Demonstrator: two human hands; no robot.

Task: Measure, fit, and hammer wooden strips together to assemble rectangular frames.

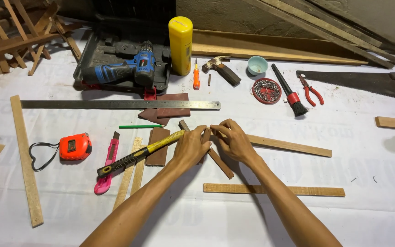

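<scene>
Far left on the white-covered counter (371,151): a long pale wood strip (26,160), then an orange tape measure (75,146) and a pink utility knife (106,167). A yellow-and-black-handled hammer (136,155) lies slanted, its head end hidden at the left hand (190,146). Left hand is curled, fingertips pinching a dark wood strip (220,162) at centre. Right hand (234,139) pinches the same joint, where a long pale slat (289,146) meets it. Another slat (275,190) lies nearer.

Saw (366,82) handle beyond right edge.
</scene>
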